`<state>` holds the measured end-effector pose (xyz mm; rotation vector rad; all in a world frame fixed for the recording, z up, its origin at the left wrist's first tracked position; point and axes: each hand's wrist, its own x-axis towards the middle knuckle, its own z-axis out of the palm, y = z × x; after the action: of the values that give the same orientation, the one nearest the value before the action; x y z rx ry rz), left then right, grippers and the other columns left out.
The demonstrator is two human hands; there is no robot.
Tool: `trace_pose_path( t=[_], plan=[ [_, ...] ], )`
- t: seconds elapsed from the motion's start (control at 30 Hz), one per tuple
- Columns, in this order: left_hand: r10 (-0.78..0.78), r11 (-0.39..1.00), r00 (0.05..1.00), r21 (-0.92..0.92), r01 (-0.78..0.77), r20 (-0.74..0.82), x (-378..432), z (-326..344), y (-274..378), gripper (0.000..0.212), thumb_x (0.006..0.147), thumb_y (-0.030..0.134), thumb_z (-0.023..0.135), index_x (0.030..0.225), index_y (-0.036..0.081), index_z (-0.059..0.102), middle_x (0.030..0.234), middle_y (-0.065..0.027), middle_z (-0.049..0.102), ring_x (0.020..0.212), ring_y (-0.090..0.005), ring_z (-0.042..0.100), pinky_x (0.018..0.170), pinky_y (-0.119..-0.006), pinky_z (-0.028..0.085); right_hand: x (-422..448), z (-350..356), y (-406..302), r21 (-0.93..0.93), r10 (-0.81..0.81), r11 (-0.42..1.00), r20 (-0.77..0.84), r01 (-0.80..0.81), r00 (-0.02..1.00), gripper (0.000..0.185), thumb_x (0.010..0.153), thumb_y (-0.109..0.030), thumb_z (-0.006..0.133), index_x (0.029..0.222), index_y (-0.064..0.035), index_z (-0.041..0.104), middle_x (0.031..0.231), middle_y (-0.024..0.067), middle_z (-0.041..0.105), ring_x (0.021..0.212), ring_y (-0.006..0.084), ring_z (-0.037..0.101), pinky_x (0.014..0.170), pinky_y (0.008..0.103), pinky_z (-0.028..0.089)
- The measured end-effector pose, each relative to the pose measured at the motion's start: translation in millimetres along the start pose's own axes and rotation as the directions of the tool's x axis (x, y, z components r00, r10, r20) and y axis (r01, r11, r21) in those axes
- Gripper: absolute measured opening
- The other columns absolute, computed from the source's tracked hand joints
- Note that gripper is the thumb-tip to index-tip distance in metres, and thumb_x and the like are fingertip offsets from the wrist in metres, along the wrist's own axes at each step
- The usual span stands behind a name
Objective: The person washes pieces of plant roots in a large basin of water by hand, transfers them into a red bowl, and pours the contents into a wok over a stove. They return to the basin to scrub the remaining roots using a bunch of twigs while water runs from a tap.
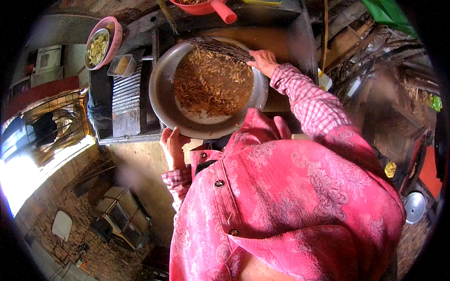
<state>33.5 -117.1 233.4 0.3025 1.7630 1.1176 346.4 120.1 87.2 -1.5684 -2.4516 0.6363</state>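
Observation:
A wide metal basin (162, 86) sits tilted in front of me over the edge of a dark sink. Cloudy brown water with many brown shreds (207, 92) lies inside it, and some pale bits show at the near side. My right hand (263, 62) grips the end of a bundle of thin dark twigs, a brush (221, 49), which lies along the basin's far rim and dips among the shreds. At the near left rim, my left hand (174, 145) holds the basin, its fingers curled at the edge and partly hidden.
A ribbed washboard (126, 95) stands left of the basin, with a clear plastic box (122, 65) behind it. Beyond is a pink basin (117, 37) holding a bowl of pale slices (97, 49). A red plastic scoop (225, 11) rests on the far edge. Branches (383, 52) are piled at right.

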Motion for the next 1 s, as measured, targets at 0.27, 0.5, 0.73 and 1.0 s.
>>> trace_pose_path(
  t=[0.27, 0.5, 0.73, 1.0],
  plan=[
    [0.044, 0.999, 0.999, 0.016, -0.044, 0.001, -0.2, 4.4, 6.8, 0.009, 0.083, 0.012, 0.053, 0.079, 0.003, 0.052, 0.065, -0.0071, 0.058, 0.046, -0.0142, 0.054, 0.043, -0.024, 0.048, -4.4, 1.3, -0.3, 0.033, 0.057, 0.998, 0.036, -0.058, 0.998, 0.032, 0.075, -0.03, 0.064, 0.097, -0.0068, 0.059, 0.091, 0.0183, 0.06, 0.09, 0.0372, 0.056, 0.076, 0.0472, 0.043],
    [0.054, 0.998, 0.998, 0.041, -0.055, 0.016, 5.2, 3.8, 9.7, 0.011, 0.084, 0.013, 0.052, 0.084, 0.002, 0.053, 0.067, -0.0072, 0.058, 0.046, -0.0137, 0.054, 0.042, -0.023, 0.047, -9.4, 0.0, -0.3, 0.028, 0.038, 0.999, 0.012, -0.038, 0.999, 0.036, 0.074, -0.031, 0.065, 0.1, -0.0059, 0.059, 0.091, 0.0179, 0.061, 0.089, 0.0369, 0.057, 0.075, 0.0471, 0.044],
    [0.052, 0.996, 0.999, 0.073, -0.052, 0.007, 6.5, 5.3, 12.3, 0.012, 0.084, 0.013, 0.053, 0.085, 0.001, 0.053, 0.065, -0.0075, 0.057, 0.043, -0.0137, 0.053, 0.041, -0.023, 0.046, -10.2, 13.7, 7.7, 0.027, -0.011, 1.0, -0.119, 0.014, 0.993, 0.034, 0.074, -0.03, 0.066, 0.096, -0.0058, 0.059, 0.084, 0.0179, 0.061, 0.082, 0.0375, 0.058, 0.07, 0.0468, 0.045],
    [0.067, 0.992, 0.998, 0.103, -0.069, 0.02, 3.9, 7.6, 17.3, 0.014, 0.083, 0.013, 0.054, 0.087, 0.0, 0.054, 0.065, -0.0083, 0.058, 0.043, -0.0136, 0.053, 0.041, -0.023, 0.046, -9.5, 7.2, 6.0, 0.028, 0.022, 0.999, -0.035, -0.021, 0.999, 0.032, 0.073, -0.032, 0.066, 0.091, -0.0056, 0.059, 0.082, 0.0176, 0.061, 0.082, 0.0369, 0.058, 0.068, 0.0468, 0.045]
  ],
)
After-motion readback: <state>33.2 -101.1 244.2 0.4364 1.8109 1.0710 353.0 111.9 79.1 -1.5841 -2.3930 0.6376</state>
